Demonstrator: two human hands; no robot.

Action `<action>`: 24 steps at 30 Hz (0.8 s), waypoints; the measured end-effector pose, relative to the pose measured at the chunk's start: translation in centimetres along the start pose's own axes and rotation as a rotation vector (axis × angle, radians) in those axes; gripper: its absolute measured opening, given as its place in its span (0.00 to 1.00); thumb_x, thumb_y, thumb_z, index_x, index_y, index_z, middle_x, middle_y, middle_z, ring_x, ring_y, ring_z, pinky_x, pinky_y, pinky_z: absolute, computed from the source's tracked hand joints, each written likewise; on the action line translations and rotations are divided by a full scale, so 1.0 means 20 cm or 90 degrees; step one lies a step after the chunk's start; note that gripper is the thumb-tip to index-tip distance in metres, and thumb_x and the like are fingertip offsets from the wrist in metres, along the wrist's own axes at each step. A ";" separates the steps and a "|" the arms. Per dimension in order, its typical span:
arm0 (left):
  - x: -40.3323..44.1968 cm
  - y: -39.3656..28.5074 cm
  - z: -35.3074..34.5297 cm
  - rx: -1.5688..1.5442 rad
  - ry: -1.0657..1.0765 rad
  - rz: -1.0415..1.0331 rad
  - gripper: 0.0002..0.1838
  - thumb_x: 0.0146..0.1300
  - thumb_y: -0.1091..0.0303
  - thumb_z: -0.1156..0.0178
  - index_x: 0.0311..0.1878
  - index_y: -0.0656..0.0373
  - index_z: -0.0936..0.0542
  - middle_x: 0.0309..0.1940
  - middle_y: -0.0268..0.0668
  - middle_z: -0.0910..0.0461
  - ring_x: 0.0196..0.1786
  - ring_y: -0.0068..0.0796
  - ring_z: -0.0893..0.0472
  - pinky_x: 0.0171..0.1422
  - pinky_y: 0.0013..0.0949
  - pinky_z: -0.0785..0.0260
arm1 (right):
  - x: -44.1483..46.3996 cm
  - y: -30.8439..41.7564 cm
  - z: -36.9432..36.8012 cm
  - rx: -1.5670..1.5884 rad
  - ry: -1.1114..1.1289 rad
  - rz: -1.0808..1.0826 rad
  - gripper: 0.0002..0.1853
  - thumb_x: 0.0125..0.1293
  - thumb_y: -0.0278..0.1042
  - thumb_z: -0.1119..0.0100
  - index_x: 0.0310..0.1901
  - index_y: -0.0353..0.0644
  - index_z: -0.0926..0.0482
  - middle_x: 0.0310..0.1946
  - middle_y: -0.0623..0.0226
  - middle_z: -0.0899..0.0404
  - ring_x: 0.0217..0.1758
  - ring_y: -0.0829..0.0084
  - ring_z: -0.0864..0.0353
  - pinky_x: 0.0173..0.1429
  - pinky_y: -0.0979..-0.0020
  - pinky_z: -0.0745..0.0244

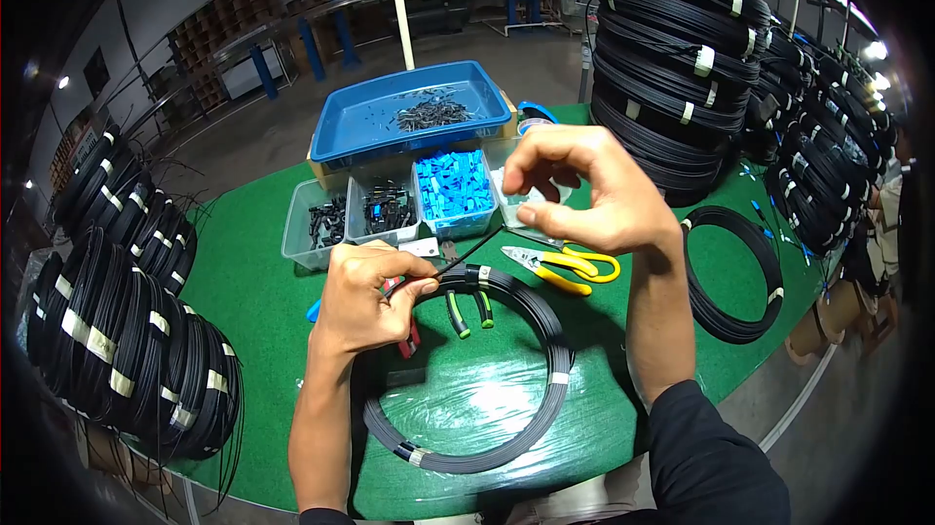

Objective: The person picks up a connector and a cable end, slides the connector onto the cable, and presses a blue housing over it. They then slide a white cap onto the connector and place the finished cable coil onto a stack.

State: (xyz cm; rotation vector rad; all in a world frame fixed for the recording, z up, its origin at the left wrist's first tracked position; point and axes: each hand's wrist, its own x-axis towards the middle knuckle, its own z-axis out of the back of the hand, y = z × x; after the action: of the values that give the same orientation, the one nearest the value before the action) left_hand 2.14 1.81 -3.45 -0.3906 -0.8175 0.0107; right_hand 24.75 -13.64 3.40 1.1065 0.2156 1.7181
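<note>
Left hand (370, 296) pinches black cable (471, 253): probably light, springy, best gripped near its tip. Right hand (599, 189) half-open, apparently empty.

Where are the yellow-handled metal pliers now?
In the head view, the pliers lie right of centre on the green tabletop, between the central black cable coil and clear plastic bins.

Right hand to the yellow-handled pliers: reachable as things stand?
Probably yes. The right hand seems empty, thumb and fingers apart, and the yellow-handled pliers lie nearby with nothing visible on top. The black cable in the left hand ends near their nose, leaving the handles free.
</note>
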 end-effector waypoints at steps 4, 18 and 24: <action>0.00 0.00 0.00 0.001 0.004 0.004 0.06 0.41 0.82 0.32 0.27 0.64 0.14 0.21 0.41 0.15 0.24 0.34 0.16 0.32 0.32 0.25 | 0.02 -0.06 -0.04 0.000 0.046 0.019 0.08 0.52 0.31 0.33 0.30 0.35 0.17 0.26 0.67 0.18 0.26 0.78 0.23 0.33 0.73 0.28; 0.00 -0.01 0.01 -0.002 0.024 0.028 0.05 0.44 0.79 0.30 0.28 0.61 0.13 0.23 0.42 0.15 0.26 0.39 0.14 0.34 0.34 0.23 | 0.01 -0.04 -0.03 -0.027 0.005 0.065 0.06 0.54 0.28 0.33 0.29 0.36 0.19 0.26 0.70 0.20 0.27 0.80 0.25 0.33 0.74 0.31; 0.01 -0.01 0.01 -0.011 0.011 0.021 0.05 0.43 0.81 0.31 0.27 0.63 0.13 0.22 0.42 0.14 0.25 0.35 0.15 0.33 0.32 0.24 | 0.01 -0.04 -0.02 0.023 -0.011 0.060 0.05 0.57 0.26 0.31 0.30 0.33 0.16 0.25 0.67 0.17 0.27 0.80 0.21 0.34 0.75 0.26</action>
State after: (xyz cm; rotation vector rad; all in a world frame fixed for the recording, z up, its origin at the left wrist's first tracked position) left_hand 2.08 1.64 -3.14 -0.4205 -0.7944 0.0315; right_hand 25.00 -13.00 2.90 1.1735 0.1873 1.7932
